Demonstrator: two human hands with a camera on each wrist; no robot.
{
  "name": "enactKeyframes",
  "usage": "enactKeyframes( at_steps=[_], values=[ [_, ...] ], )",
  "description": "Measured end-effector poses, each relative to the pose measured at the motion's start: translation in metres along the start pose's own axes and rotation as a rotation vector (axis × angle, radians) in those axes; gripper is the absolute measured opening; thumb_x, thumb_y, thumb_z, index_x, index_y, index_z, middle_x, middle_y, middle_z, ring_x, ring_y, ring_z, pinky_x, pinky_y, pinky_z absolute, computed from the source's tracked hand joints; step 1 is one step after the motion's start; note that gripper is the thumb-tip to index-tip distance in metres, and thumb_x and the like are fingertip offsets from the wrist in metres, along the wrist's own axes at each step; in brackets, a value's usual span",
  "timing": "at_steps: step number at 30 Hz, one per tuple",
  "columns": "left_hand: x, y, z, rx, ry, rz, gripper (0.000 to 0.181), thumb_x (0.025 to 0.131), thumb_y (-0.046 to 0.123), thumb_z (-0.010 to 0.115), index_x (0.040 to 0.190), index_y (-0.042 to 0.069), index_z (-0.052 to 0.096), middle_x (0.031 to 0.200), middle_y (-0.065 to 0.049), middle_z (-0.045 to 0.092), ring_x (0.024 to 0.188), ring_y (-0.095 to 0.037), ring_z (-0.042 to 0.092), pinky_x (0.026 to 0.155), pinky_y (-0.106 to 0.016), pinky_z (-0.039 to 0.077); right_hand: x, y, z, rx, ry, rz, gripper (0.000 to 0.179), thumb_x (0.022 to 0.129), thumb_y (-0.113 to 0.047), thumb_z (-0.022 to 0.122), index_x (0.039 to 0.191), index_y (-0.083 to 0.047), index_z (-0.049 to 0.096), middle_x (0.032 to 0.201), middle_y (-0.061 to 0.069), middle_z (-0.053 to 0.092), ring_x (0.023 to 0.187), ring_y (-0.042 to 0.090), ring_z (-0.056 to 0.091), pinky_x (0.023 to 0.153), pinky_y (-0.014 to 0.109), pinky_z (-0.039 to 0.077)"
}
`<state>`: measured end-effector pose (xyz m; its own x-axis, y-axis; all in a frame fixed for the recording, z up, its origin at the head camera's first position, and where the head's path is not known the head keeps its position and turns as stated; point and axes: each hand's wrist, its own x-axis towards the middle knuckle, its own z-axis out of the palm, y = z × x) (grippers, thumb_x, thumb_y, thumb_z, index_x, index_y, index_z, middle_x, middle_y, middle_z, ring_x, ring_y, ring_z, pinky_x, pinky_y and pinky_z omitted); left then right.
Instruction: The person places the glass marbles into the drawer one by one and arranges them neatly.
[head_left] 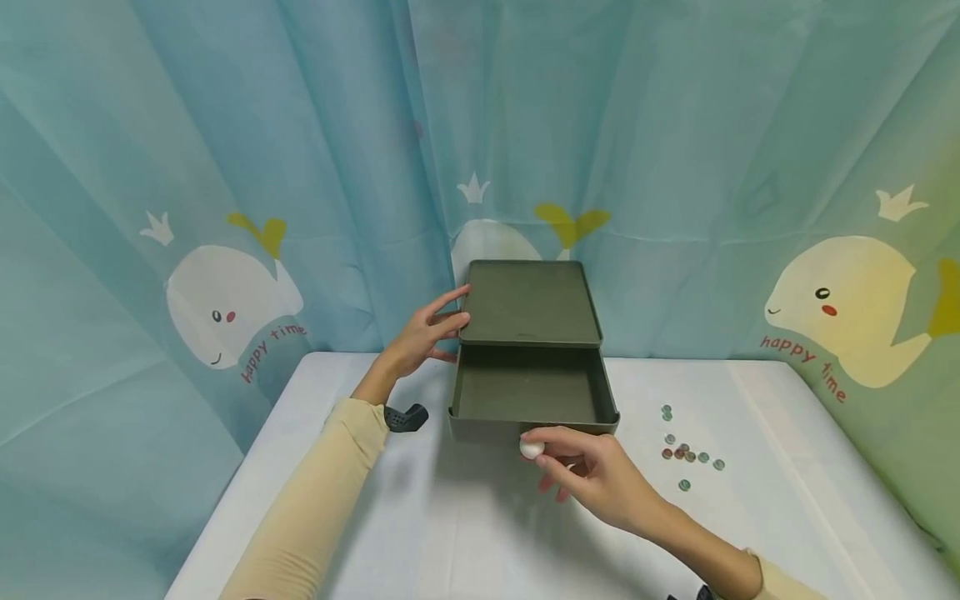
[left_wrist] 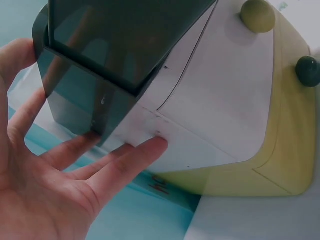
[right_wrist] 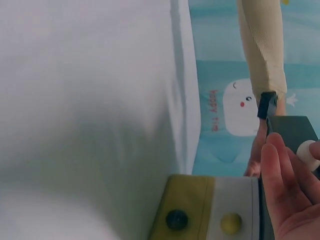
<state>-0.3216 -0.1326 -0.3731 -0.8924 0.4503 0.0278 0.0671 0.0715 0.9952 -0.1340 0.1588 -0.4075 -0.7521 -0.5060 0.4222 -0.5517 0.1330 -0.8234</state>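
Observation:
A small drawer cabinet with a dark green top (head_left: 528, 304) stands at the back of the white table. Its top green drawer (head_left: 532, 392) is pulled out, and no contents show inside. My right hand (head_left: 592, 475) pinches the drawer's white knob (head_left: 532, 448) between thumb and forefinger, the other fingers loose below. With spread fingers, my left hand (head_left: 420, 337) touches the cabinet's left side. Lower down, in the left wrist view, are a white drawer (left_wrist: 225, 85) with a yellow-green knob (left_wrist: 258, 15) and a yellow drawer with a dark green knob (left_wrist: 307, 71).
Several small round glass-like pieces (head_left: 690, 457), greenish and reddish, lie on the white table (head_left: 750, 533) to the right of the cabinet. A blue curtain (head_left: 360, 167) with whale prints hangs close behind. A black wrist mount (head_left: 405, 418) juts from my left wrist.

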Motion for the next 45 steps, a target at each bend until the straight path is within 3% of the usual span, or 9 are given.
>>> enactKeyframes(
  at_steps=[6,16,26,30,34,39,45],
  values=[
    [0.000,0.002,-0.001,0.021,0.000,0.007,0.059,0.105,0.029,0.058,0.160,0.035,0.039,0.156,-0.015,0.044,0.136,-0.043,0.046,0.092,-0.062,0.054,-0.006,-0.001,0.005,-0.031,0.018,-0.040,0.031,0.099,0.001,0.065,0.128,-0.012,0.069,0.104,0.003,0.075,0.071,0.010,0.072,0.055,0.032,0.059],
    [0.001,0.003,-0.001,0.034,0.004,0.010,0.059,0.105,0.029,0.058,0.161,0.034,0.038,0.157,-0.016,0.043,0.137,-0.044,0.045,0.094,-0.063,0.053,-0.007,0.005,0.006,-0.028,0.003,-0.111,0.035,0.098,0.008,0.063,0.129,-0.007,0.067,0.107,0.008,0.074,0.071,0.018,0.074,0.054,0.029,0.059],
    [0.000,0.004,-0.003,0.023,0.004,0.013,0.060,0.104,0.030,0.058,0.161,0.036,0.037,0.159,-0.014,0.040,0.138,-0.044,0.043,0.095,-0.064,0.052,-0.006,0.002,0.001,0.002,-0.052,-0.108,0.038,0.098,0.006,0.065,0.133,-0.007,0.064,0.111,0.009,0.073,0.075,0.013,0.074,0.053,0.029,0.059],
    [0.000,0.003,-0.002,0.013,0.008,0.006,0.060,0.104,0.030,0.059,0.160,0.037,0.038,0.158,-0.014,0.041,0.138,-0.042,0.043,0.095,-0.063,0.052,-0.008,0.000,-0.008,0.017,-0.131,-0.031,0.045,0.098,-0.002,0.069,0.140,-0.012,0.060,0.121,0.006,0.070,0.075,0.014,0.072,0.058,0.032,0.060],
    [-0.001,0.002,-0.001,0.012,0.009,-0.004,0.060,0.104,0.030,0.059,0.160,0.037,0.038,0.158,-0.013,0.042,0.138,-0.041,0.044,0.095,-0.063,0.052,-0.012,-0.003,-0.020,0.041,-0.245,0.020,0.056,0.099,-0.006,0.069,0.151,-0.014,0.050,0.136,0.007,0.064,0.088,0.016,0.073,0.067,0.034,0.061],
    [-0.001,-0.001,-0.001,0.014,0.009,-0.002,0.059,0.105,0.030,0.058,0.160,0.037,0.038,0.158,-0.013,0.042,0.137,-0.041,0.045,0.095,-0.063,0.052,-0.017,-0.004,-0.037,0.129,-0.382,0.016,0.067,0.098,0.000,0.066,0.158,-0.009,0.036,0.149,0.017,0.054,0.104,0.022,0.072,0.081,0.037,0.061],
    [0.000,-0.003,0.001,0.022,0.007,0.003,0.059,0.105,0.033,0.059,0.159,0.039,0.038,0.158,-0.012,0.042,0.137,-0.040,0.045,0.095,-0.063,0.053,-0.024,0.001,-0.065,0.189,-0.500,-0.060,0.075,0.094,0.010,0.063,0.159,0.000,0.027,0.149,0.022,0.052,0.112,0.027,0.068,0.088,0.042,0.059]
  ],
)
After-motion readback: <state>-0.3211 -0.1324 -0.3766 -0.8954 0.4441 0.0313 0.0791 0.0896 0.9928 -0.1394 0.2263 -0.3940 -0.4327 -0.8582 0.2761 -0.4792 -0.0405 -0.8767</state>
